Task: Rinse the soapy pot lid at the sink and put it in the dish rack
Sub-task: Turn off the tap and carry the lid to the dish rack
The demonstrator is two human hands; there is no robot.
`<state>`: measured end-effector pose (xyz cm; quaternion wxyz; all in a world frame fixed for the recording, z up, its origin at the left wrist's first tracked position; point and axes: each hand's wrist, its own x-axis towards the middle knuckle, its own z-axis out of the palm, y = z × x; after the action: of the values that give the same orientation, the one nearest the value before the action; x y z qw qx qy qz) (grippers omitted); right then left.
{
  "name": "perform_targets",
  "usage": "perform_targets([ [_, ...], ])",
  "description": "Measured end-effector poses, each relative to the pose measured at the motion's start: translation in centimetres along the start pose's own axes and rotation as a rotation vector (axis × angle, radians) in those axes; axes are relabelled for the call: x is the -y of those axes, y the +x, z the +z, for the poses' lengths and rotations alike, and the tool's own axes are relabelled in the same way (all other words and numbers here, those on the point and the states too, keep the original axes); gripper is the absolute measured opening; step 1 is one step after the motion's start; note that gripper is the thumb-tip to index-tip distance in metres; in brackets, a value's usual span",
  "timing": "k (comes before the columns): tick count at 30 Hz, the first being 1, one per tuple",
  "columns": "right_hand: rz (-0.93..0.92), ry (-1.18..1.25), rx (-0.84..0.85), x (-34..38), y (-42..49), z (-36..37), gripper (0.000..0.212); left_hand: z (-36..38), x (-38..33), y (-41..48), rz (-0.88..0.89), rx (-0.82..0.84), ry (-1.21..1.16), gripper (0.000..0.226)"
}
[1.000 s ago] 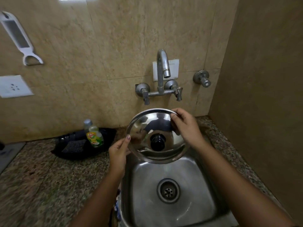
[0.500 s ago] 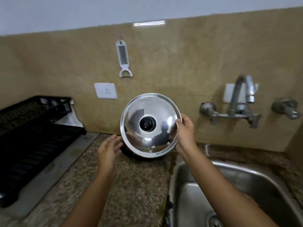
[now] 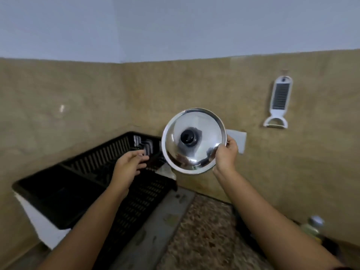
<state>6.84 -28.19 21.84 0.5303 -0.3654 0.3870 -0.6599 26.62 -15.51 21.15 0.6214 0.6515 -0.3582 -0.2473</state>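
A person's two bare forearms reach forward over a speckled stone counter (image 3: 204, 230) toward a tan tiled wall. The right hand (image 3: 226, 152) pinches the lower right rim of a shiny steel pot lid (image 3: 202, 137), thumb on the near face and fingers behind, holding it upright in the air with its black knob (image 3: 188, 137) facing the camera. No soap suds are visible on the lid. The left hand (image 3: 129, 162) is free, palm turned inward, fingers loosely spread and slightly blurred, hovering above a black plastic dish rack (image 3: 81, 184) that sits at the far left of the counter. The lid hangs just right of the rack's far corner, not yet over it or touching it. A white peeler (image 3: 279, 102) hangs on the wall to the right.

The rinsing looks finished; the step in hand appears to be carrying the lid to the rack. The next move calls for shifting the lid left and lowering it edge-first into the rack, with the left hand probably ready to steady it.
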Motion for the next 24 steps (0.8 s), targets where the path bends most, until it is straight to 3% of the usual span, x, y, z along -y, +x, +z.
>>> perform_targets([
  [10, -0.208, -0.163, -0.003, -6.3, 4.6, 17.9, 0.036, -8.5, 1.4, 11.7, -0.004, -0.032, 0.085, 0.029],
  [17, -0.283, -0.279, 0.103, -10.1, 5.9, 21.2, 0.032, -8.8, 2.7, 12.2, -0.093, 0.064, 0.027, 0.024],
  [24, -0.195, -0.315, 0.155, -12.8, 7.8, 21.8, 0.036, -8.8, 2.8, 12.2, -0.076, 0.045, 0.027, 0.026],
])
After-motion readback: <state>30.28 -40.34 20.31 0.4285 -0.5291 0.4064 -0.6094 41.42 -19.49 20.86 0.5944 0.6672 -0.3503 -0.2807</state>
